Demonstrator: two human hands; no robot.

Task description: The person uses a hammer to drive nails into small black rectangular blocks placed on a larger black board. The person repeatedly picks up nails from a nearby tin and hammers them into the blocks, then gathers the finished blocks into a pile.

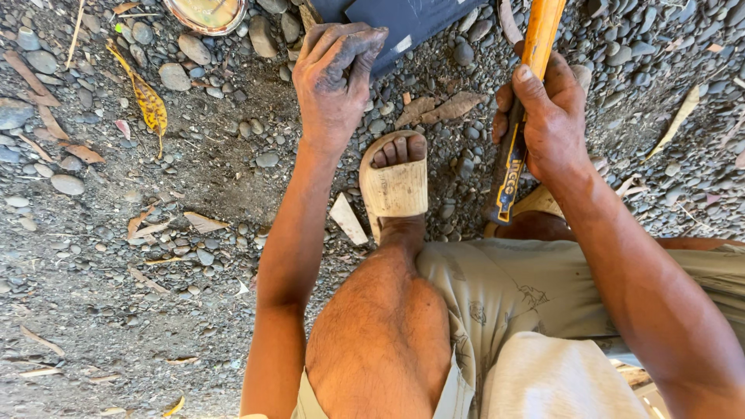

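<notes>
Head view: hammer handle (535, 46) is clenched by right hand (547, 116); left hand (335, 77) is pressed, half-curled, on dark sheet (403, 19). Fingers beside a strike could be hit.

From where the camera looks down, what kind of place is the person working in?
Probably an outdoor yard or rough work spot. The ground is bare dirt strewn with grey pebbles and dry leaves. The right hand grips a wooden tool handle, the left hand rests on a dark flat object.

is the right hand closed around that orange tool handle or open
Closed. The right hand wraps its fingers round the orange handle, thumb lying along the shaft.
</notes>
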